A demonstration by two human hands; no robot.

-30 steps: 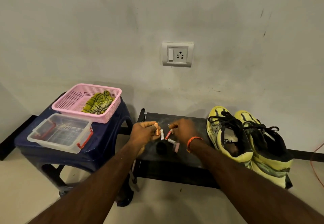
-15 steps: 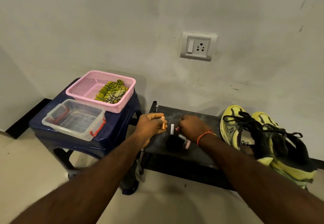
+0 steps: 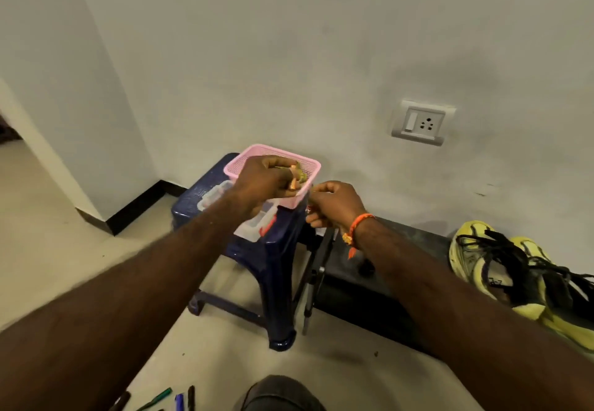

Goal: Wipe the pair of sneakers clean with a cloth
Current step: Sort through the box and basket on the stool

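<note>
Two yellow sneakers (image 3: 501, 269) with black laces sit on the right end of a low black bench (image 3: 405, 243). My left hand (image 3: 265, 179) is over the pink basket (image 3: 308, 166) on the blue stool (image 3: 257, 250), gripping a small orange tube. Only a corner of the green checked cloth (image 3: 301, 173) in the basket shows beside my fingers. My right hand (image 3: 334, 203) hovers just right of the basket, fingers curled round small tubes; a red tip peeks out at its left.
A clear plastic box (image 3: 254, 227) with red clips sits on the stool under my left forearm. A wall socket (image 3: 422, 123) is above the bench. Pens (image 3: 160, 399) lie on the floor near me, and my knee (image 3: 276, 393) shows at the bottom edge.
Both hands lifted off the bench and moved left, carrying the small tubes. The left hand now sits over the pink basket; the view swung left and the sneakers slid to the right edge.
</note>
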